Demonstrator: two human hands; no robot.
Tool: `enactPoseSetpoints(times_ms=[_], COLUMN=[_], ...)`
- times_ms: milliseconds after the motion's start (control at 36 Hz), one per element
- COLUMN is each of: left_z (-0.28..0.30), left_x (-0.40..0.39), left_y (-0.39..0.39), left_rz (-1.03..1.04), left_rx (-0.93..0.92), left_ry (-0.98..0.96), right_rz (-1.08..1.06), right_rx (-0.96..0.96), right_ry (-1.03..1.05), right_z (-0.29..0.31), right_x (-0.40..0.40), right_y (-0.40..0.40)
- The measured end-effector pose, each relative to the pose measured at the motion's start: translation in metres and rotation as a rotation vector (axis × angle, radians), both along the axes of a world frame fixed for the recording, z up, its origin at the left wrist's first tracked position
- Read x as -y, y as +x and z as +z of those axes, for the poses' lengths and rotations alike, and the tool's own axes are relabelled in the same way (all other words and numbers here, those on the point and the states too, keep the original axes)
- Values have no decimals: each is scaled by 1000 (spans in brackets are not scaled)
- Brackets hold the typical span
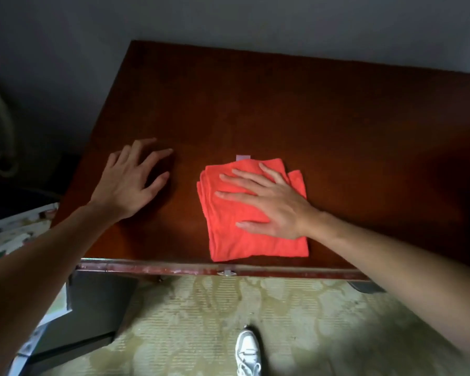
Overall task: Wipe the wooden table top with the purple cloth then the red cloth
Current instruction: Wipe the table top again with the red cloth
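Note:
A folded red cloth point(236, 237) lies near the front edge of the dark wooden table top point(282, 109). My right hand point(269, 202) presses flat on the cloth, fingers spread and pointing left. A small pale tag point(243, 157) peeks out at the cloth's far edge. My left hand point(132, 180) rests on the bare wood to the left of the cloth, fingers apart, holding nothing. No purple cloth is in view.
The table's front edge point(174, 267) runs across the lower middle, with a small metal fitting point(226, 272) under it. A patterned floor mat point(255, 321) and a white shoe point(247, 351) lie below. A patterned surface point(14, 229) sits at the left.

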State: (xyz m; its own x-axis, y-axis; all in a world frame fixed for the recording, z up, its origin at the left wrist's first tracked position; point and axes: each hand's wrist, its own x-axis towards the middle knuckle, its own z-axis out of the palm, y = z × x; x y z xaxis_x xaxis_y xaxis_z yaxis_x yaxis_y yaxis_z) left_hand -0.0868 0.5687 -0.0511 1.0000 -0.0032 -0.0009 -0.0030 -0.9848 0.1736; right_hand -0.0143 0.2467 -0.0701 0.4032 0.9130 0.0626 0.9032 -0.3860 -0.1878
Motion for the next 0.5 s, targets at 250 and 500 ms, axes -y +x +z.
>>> enactPoseSetpoints(times_ms=[250,500], left_z=[-11,-15], left_x=[-11,-14], left_y=[41,45], left_rz=[-35,-20], left_rx=[-69,-73], left_ry=[-29,-84], right_rz=[-90,-212], right_rx=[15,23], right_ry=[-45,-68], right_z=[0,7], right_x=[-31,-58], right_y=[138,284])
